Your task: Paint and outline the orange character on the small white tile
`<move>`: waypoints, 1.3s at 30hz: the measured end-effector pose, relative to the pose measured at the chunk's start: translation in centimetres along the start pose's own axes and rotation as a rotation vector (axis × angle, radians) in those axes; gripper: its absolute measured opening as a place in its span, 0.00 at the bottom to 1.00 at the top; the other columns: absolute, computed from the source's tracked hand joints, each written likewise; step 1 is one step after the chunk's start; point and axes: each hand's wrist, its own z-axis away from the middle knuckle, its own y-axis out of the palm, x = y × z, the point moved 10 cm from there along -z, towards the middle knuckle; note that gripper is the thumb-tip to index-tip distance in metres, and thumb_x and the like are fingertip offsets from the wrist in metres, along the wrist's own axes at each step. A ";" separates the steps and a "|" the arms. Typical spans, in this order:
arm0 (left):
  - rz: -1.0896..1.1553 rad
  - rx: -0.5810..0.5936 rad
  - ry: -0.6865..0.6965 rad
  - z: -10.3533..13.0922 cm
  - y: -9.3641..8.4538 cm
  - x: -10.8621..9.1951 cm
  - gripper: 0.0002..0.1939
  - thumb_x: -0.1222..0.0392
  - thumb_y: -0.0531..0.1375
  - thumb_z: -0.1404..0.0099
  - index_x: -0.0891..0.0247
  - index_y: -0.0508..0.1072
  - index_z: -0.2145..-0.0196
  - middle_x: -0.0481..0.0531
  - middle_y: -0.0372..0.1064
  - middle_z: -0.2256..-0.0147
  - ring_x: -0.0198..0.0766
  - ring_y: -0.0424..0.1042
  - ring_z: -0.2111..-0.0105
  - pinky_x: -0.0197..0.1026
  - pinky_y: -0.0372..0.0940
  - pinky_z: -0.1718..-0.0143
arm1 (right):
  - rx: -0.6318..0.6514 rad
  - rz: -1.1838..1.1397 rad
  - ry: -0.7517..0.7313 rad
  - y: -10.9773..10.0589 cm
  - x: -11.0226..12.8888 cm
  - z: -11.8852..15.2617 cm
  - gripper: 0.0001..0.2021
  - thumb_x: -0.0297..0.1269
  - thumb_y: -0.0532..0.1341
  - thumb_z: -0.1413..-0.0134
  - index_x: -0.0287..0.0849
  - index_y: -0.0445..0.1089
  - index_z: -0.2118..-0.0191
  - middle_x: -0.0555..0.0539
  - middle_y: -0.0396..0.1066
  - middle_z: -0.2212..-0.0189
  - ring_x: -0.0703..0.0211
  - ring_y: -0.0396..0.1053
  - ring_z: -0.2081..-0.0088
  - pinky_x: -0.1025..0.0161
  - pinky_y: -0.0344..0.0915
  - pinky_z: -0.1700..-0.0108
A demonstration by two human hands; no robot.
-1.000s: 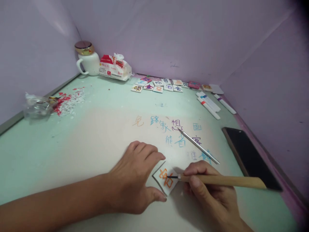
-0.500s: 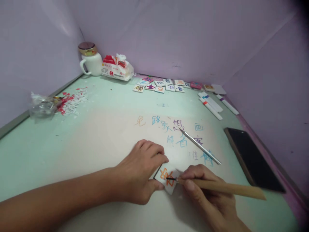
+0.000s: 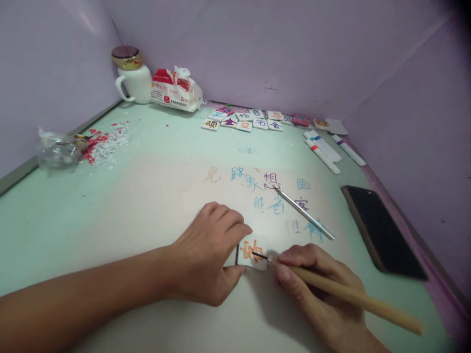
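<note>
A small white square tile (image 3: 251,263) with an orange Chinese character lies on the table before me. Its left edge is dark. My left hand (image 3: 211,255) grips that side of it between thumb and fingers. In my right hand (image 3: 316,284) is a carving tool (image 3: 353,296) with a wooden handle and a thin dark metal tip, held like a pen. The tip rests at the orange strokes; whether it is cutting I cannot tell. A slim silver pen-like knife (image 3: 305,213) lies just beyond the tile, over handwritten characters on the tabletop.
A black phone (image 3: 382,233) lies at right. Markers (image 3: 324,152) and several lettered tiles (image 3: 245,126) sit along the back. A white mug (image 3: 136,83), a tissue pack (image 3: 174,90), a clear plastic bag (image 3: 61,152) and red and white shavings (image 3: 105,142) are at left.
My left hand has turned the tile so its character stands more upright. The carving tool's handle end has swung down and towards me. The whole view has shifted slightly.
</note>
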 end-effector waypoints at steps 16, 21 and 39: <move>-0.016 -0.050 -0.009 0.3 0.3 0.4 0.20 0.57 0.61 0.45 0.70 0.69 0.56 0.59 0.64 0.64 0.47 0.60 0.63 0.53 0.55 0.57 | -0.071 -0.044 0.223 -0.2 -1.1 1.2 0.05 0.40 0.63 0.52 0.48 0.71 0.74 0.54 0.68 0.83 0.66 0.62 0.82 0.71 0.58 0.81; -0.001 -0.020 -0.016 0.2 0.4 0.4 0.20 0.57 0.62 0.45 0.71 0.70 0.57 0.59 0.64 0.65 0.46 0.60 0.64 0.52 0.54 0.57 | -0.055 -0.193 0.366 0.1 -2.7 1.5 0.08 0.43 0.63 0.50 0.46 0.70 0.73 0.53 0.67 0.84 0.66 0.60 0.82 0.70 0.54 0.81; 0.005 0.049 -0.053 0.1 0.8 0.6 0.20 0.56 0.61 0.45 0.70 0.69 0.56 0.59 0.63 0.64 0.47 0.59 0.64 0.51 0.55 0.57 | -0.011 -0.197 0.220 -0.6 -2.1 0.5 0.06 0.43 0.64 0.51 0.51 0.75 0.67 0.53 0.67 0.80 0.67 0.62 0.79 0.72 0.61 0.77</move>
